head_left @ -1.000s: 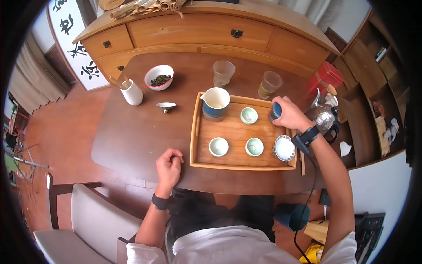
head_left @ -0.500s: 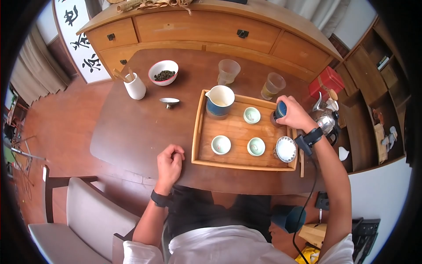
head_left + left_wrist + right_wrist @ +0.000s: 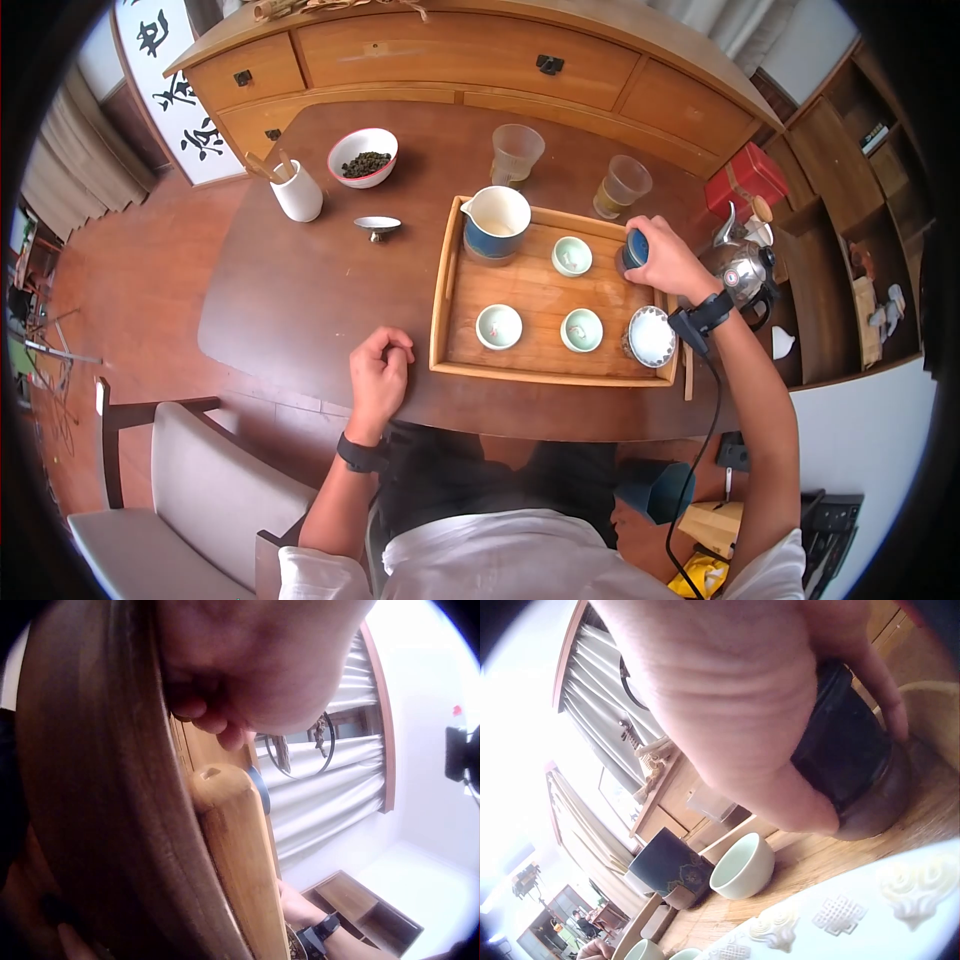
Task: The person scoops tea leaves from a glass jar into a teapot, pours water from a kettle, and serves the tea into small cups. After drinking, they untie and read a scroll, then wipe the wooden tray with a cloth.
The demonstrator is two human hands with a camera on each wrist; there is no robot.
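My right hand (image 3: 668, 262) grips a dark blue vessel with a brown base (image 3: 847, 750) from above, thumb on one side and fingers on the other. Its base sits on the wooden tray (image 3: 540, 372), at the tray's far right corner. To its left stand a pale green cup (image 3: 572, 257) and a blue pitcher with a white inside (image 3: 494, 228). Two more green cups (image 3: 499, 327) and a white patterned bowl (image 3: 651, 338) occupy the near half. Loosely curled and holding nothing, my left hand (image 3: 380, 372) rests on the table beside the tray's near left corner.
Behind the tray are two translucent cups (image 3: 517, 150). A bowl of dark tea leaves (image 3: 363, 160), a white holder with wooden tools (image 3: 298, 195) and a small strainer-like piece (image 3: 378, 227) stand left. On the right are a steel kettle (image 3: 738, 265) and a red box (image 3: 747, 185).
The head view shifts slightly. My right hand keeps its grip on the blue vessel, which stays at the tray's far right corner. My left hand stays by the tray.
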